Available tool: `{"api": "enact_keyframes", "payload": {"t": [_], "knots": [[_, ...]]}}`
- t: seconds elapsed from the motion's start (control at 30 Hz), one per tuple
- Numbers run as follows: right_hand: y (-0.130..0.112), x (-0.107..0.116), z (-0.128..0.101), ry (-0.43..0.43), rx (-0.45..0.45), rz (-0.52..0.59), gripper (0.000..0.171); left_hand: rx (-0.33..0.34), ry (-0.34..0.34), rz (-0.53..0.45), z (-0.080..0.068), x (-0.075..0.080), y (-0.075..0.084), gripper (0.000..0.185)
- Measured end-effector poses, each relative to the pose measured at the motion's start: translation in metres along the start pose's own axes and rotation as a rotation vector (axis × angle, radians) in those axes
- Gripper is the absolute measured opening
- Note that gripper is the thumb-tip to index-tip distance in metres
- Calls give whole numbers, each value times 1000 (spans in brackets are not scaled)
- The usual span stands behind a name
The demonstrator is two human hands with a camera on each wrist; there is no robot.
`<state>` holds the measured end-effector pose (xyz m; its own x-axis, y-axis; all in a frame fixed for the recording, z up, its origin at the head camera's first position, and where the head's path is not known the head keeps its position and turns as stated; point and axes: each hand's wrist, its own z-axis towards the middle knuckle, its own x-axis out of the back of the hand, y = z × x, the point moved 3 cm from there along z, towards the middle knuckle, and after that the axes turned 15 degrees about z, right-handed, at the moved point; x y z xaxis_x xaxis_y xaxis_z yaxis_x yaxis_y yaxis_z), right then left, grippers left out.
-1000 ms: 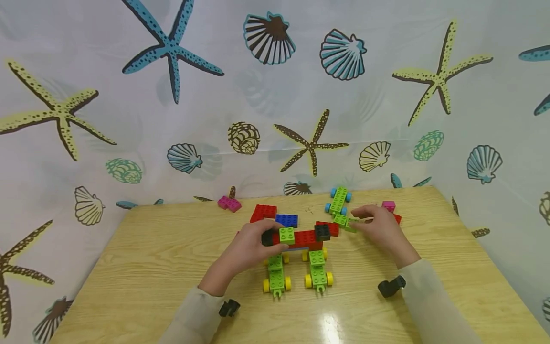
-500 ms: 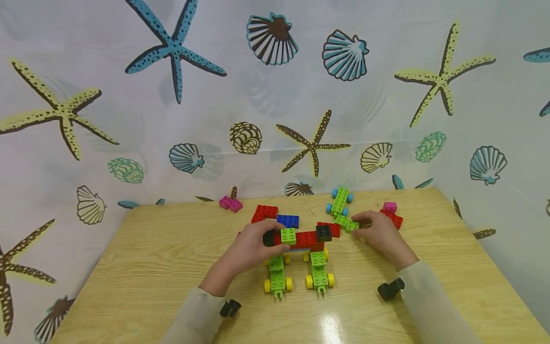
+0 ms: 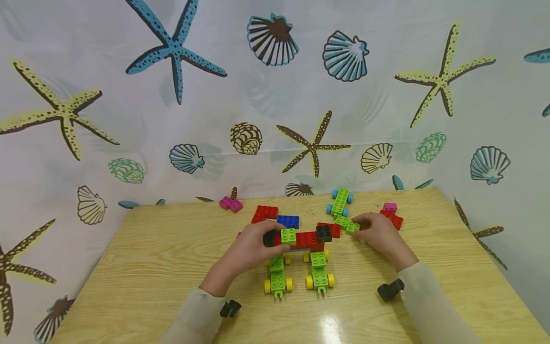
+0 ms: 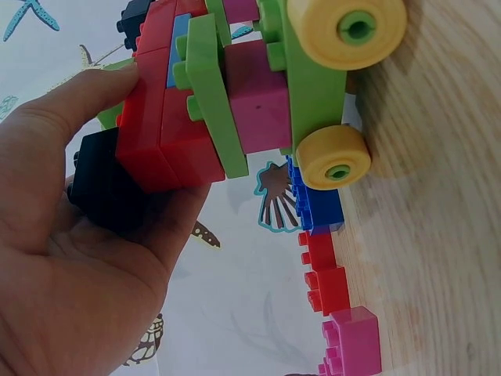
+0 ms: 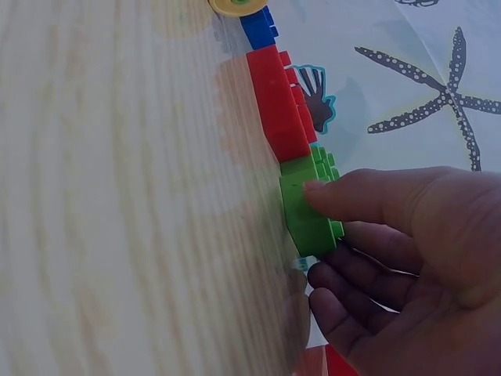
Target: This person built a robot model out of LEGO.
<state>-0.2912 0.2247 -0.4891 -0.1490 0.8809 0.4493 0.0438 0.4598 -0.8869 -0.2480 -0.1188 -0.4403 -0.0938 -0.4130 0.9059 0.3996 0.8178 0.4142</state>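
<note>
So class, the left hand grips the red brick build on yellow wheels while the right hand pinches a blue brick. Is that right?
Not quite. The right hand pinches a green brick, not blue, as the right wrist view shows. The left hand does grip the red brick build on yellow wheels.

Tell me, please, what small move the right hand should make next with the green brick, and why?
Probably slide the green brick left and press it onto the red brick. The right hand pinches it right beside that red end, and the left hand grips the red build, steadying it on the table.
</note>
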Motion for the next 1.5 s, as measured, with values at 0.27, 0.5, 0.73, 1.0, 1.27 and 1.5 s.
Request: {"api": "enact_keyframes", "payload": {"t": [0.27,0.5,0.73,1.0,1.27,1.5], "knots": [[-2,1,0,1,-1,-3,47,-2,4,1,0,0,0,44],[-20,6,-5,18,88,-15,42,-3,15,-2,0,-1,1,44],[-58,5,-20,22,190,21,44,5,17,-12,0,0,2,44],[-88,-14,-42,13,250,97,41,-18,3,-18,0,-2,4,45],[-99,-36,-54,-93,319,139,40,-40,-10,-46,0,-3,9,43],[-100,-49,-55,-150,362,108,38,-60,-14,-75,-1,-4,10,42]]}}
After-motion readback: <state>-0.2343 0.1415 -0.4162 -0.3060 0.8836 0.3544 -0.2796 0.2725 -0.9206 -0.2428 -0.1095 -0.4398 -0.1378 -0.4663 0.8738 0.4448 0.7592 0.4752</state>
